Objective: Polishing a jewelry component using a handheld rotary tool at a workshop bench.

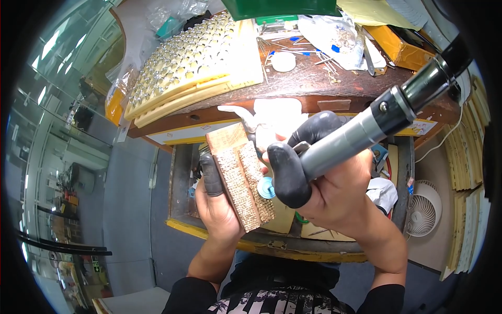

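My left hand (218,205) is closed around a wooden block (226,137), its thumb in a black finger cot. Rows of small gold-coloured pieces (241,193) cover the block's upper face in two bands. In my right hand (342,183) is a grey and black rotary handpiece (345,146), gripped by fingers wearing black finger cots. A small light-blue disc (266,187) shows just below those fingertips, at the block's right edge. I cannot tell whether disc and gold pieces touch. My right fingers hide the tool's tip.
Behind the block stands a wooden workbench (209,102) bearing a yellow board (246,70) of shiny round pieces, scattered thin bits (327,60) and a white round container (283,61). Beneath my hands, a drawer (180,227) is pulled out. A white fan (423,209) stands at right.
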Available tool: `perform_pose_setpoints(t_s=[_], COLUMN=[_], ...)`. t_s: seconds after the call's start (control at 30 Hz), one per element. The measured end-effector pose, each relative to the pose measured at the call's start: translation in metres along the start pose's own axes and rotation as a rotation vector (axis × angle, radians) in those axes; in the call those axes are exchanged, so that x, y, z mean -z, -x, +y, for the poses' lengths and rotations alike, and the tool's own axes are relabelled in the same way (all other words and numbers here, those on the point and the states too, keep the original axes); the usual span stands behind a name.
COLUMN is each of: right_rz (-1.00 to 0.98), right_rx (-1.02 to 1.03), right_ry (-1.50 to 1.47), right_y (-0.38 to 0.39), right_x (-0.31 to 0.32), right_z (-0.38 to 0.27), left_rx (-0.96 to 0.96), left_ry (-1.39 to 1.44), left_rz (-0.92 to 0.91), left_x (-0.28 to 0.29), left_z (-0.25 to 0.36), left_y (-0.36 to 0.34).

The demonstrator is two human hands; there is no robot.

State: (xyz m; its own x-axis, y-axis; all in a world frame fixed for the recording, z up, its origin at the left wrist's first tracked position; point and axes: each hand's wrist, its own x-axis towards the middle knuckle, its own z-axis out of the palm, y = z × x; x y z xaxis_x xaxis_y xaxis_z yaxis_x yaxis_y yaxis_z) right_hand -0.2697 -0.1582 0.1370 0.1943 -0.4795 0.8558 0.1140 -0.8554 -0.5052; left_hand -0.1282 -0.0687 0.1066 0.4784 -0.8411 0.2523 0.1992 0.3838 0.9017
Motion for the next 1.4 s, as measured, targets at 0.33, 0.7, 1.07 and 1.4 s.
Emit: perform_pose_setpoints(t_s=[0.33,0.7,1.07,1.4], right_rz=[0.035,0.053,0.029,-0.003], right_rx=[0.011,0.002,0.001,0.005], right_ry=[-0.020,-0.026,-0.020,-0.020], right_y=[-0.0011,-0.0006,-0.0014,-0.0029], right_x=[-0.0024,-0.0052,-0.0036,-0.0022], right_z=[0.0003,0.0006,-0.0017,-0.0030], left_rx=[0.001,-0.002,0.030,0.010], left_ry=[0.028,0.050,0.049,-0.004], left_rz=[-0.008,-0.020,-0.001,-0.024], left_x=[-0.0004,0.0047,-0.0015,-0.0008], left_z=[-0.0017,-0.0056,-0.0005,0.0002], left_y=[-0.0002,-0.0002,-0.0013,-0.0003])
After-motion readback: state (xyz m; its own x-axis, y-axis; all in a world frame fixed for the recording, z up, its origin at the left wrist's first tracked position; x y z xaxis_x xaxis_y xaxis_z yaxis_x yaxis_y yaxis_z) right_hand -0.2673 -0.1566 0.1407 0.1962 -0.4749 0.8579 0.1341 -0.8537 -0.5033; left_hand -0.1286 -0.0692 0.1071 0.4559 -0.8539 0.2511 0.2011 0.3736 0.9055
